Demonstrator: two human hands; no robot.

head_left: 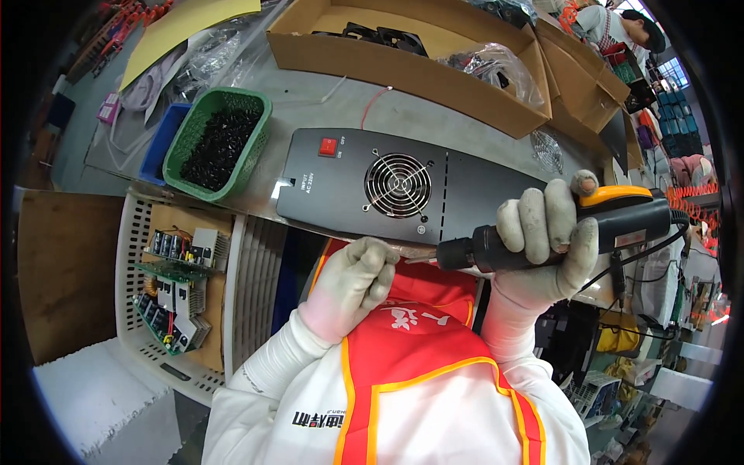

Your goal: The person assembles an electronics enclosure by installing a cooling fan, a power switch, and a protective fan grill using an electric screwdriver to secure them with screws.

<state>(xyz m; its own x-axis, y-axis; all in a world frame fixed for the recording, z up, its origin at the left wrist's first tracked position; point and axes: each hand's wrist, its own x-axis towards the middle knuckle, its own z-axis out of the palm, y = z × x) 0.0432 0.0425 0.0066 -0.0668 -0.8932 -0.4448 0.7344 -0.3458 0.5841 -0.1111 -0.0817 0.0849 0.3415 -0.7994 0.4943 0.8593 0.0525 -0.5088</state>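
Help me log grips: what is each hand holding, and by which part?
Right hand: the power screwdriver, around its black body. Left hand: curled; whether it holds anything cannot be told.

Shows white lettering (308, 183) on the long dark-grey metal panel (488, 190), beside the red rectangular rocker switch (328, 146) and near the left edge, plus a circled earth symbol (421, 229). Bears white characters (402, 318) on the red yellow-edged cloth apron (434, 341), black ones on the white cloth garment (442, 418).

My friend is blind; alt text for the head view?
A white-gloved right hand grips a black cylindrical power tool near a grey panel with a round silver grille; the gloved left hand curls near the tool's tip. A green plastic basket holds black pieces.
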